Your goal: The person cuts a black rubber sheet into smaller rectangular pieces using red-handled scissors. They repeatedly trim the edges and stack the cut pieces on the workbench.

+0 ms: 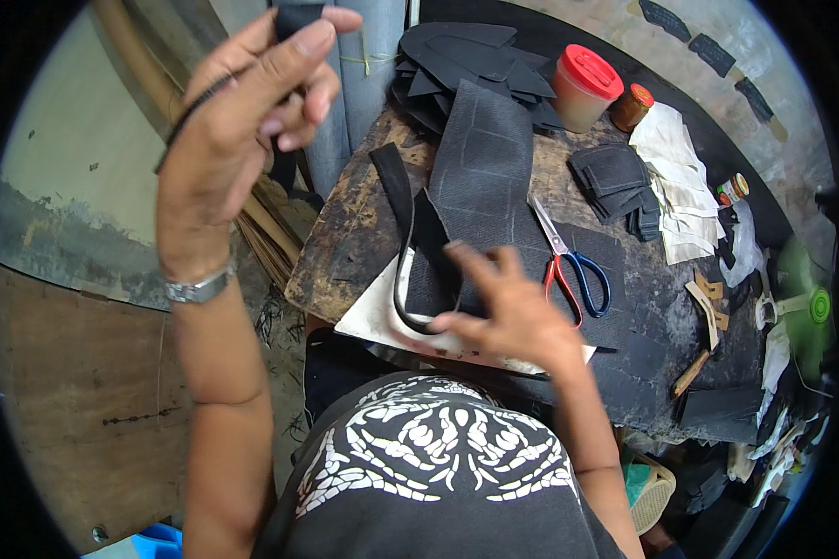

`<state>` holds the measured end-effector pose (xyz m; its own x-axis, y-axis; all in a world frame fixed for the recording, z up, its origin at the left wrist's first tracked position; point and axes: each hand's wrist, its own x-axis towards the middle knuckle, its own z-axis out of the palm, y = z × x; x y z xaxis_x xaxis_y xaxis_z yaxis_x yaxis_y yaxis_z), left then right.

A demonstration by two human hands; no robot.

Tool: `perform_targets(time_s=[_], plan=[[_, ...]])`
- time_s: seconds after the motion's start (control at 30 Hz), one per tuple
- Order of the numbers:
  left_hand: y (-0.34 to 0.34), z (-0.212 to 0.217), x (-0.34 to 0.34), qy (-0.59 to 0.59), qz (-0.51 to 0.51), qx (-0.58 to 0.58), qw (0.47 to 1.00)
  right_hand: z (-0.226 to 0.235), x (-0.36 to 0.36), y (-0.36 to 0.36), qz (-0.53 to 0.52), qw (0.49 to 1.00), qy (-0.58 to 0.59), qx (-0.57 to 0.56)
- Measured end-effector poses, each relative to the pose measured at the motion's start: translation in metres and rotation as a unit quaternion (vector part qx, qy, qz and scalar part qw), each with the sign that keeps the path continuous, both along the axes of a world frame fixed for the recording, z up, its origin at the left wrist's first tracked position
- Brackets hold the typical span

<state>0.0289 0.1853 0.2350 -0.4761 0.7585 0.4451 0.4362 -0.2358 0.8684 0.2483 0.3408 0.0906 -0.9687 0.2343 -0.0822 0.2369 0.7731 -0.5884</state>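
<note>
two hands, left grip [252, 84] pinching black strip [294, 19] aloft, right grip [494, 303] spread on black sheet [480, 177]

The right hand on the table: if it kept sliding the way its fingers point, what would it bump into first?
The right hand points up-left across the big black sheet it rests on. First in line looks like the curved black strap beside its fingertips, though depth is hard to judge.

On the workbench [345, 252], a long sheet [483, 177] lies at the middle with a strap [403, 233] curling along its left. Scissors [569, 265] lie just right of the sheet. Behind it sits a pile of cut pieces [466, 61], with a jar [583, 88] to the pile's right.
</note>
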Motion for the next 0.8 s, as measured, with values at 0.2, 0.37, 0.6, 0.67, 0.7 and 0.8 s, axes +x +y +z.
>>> perform_targets(time_s=[0.2, 0.37, 0.6, 0.67, 0.7, 0.8], plan=[[0.023, 0.055, 0.024, -0.071, -0.093, 0.044, 0.992, -0.001, -0.065, -0.103, 0.405, 0.869, 0.146, -0.242], [0.049, 0.047, 0.057, -0.084, -0.179, 0.042, 0.979, 0.054, -0.066, -0.048, 0.025, 0.905, 0.401, -0.14], [0.091, -0.006, 0.08, -0.277, -0.319, 0.038, 0.905, 0.043, -0.02, 0.001, 0.084, 0.795, 0.233, -0.554], [0.098, -0.022, 0.063, -0.28, -0.302, 0.047, 0.91, 0.046, 0.016, 0.051, 0.02, 0.836, 0.254, -0.485], [0.099, -0.028, 0.054, -0.274, -0.298, 0.055, 0.913, 0.05, 0.028, 0.078, -0.069, 0.844, 0.26, -0.463], [0.107, -0.04, 0.042, -0.336, -0.249, 0.019, 0.908, 0.065, 0.055, 0.132, -0.132, 0.849, 0.271, -0.433]])
